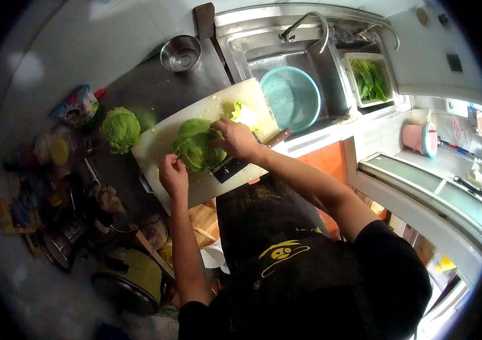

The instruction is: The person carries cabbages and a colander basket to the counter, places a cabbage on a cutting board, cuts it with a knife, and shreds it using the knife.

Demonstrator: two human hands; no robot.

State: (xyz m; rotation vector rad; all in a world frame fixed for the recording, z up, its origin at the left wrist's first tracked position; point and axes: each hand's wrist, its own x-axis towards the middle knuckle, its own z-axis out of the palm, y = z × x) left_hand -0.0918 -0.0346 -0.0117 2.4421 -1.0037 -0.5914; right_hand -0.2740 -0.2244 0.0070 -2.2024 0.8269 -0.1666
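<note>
A green cabbage [194, 136] lies on the white cutting board [156, 141], between my two hands. My left hand [174, 174] has its fingers curled in at the cabbage's near left edge, gripping its leaves. From the other side my right hand [235, 139] grips the cabbage's right part with bent fingers. Beside the cabbage, partly under my right wrist, rests a cleaver [231, 169] with a dark blade and a brown handle [278, 137]. Pale leaf pieces [244, 115] sit at the board's far right. A second whole cabbage [120, 130] stands left of the board.
A turquoise colander [290, 97] sits in the steel sink [255, 54] under a curved faucet [324, 34]. Right of it, a white basin [359, 58] holds leafy greens. A steel bowl [180, 53] stands behind the board. Bottles and pots crowd the left; a lidded pot [130, 277] is lower down.
</note>
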